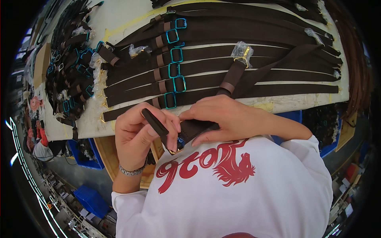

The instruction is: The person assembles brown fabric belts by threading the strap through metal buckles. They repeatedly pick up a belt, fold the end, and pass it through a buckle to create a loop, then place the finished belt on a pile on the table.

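My left hand (137, 133) pinches the looped end of a dark brown strap (155, 123) just in front of my shirt. A small buckle (177, 146) with blue and gold tones shows below those fingers, partly hidden. My right hand (228, 117) is closed on the flat part of the same strap, thumb below and fingers above. Beyond the right hand, a strap length with a brown keeper loop (227, 87) runs up to a gold clasp (243, 55) in clear plastic. Whether it is the same strap is hidden by that hand.
Several dark straps lie side by side across the light table (222, 102), with blue-tinted square buckles (170, 100) in a column. A tangled strap pile (71, 75) lies at left. Blue bins (88, 156) stand beneath; another person (43, 148) is at far left.
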`<state>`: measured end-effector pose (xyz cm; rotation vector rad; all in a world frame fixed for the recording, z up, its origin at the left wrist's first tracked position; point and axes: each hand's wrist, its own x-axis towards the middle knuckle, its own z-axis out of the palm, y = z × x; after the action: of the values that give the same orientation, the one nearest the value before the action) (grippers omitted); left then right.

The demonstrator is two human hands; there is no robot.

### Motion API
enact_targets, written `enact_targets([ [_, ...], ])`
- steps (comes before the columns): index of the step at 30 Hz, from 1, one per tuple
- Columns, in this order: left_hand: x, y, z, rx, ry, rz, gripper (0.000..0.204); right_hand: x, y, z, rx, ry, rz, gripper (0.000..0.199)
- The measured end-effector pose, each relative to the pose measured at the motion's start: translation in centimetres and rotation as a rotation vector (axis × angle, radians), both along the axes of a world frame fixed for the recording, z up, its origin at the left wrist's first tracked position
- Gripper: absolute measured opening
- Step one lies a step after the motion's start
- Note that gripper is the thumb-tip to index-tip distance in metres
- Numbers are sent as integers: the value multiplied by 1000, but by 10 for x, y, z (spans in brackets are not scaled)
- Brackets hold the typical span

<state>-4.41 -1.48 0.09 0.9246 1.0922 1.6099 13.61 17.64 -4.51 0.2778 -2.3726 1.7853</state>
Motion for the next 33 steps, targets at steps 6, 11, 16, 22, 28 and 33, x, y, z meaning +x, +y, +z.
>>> enact_targets([
  [6,7,-9,-4,-235,-330,206,23,6,72,14,289,-291,38,38],
  [11,3,-12,-13,-218,-569,110,16,3,92,17,634,-85,-38,40],
  [16,10,12,-7,-294,-281,-8,19,-23,60,37,686,301,-212,49],
  [22,22,18,-15,-265,-188,83,15,-43,19,32,639,226,-622,49],
  [28,24,13,-17,-208,-9,101,12,-10,30,-8,-743,-291,-169,67],
  [33,24,18,-22,-240,167,-72,10,-37,0,7,-1365,-412,-182,54],
])
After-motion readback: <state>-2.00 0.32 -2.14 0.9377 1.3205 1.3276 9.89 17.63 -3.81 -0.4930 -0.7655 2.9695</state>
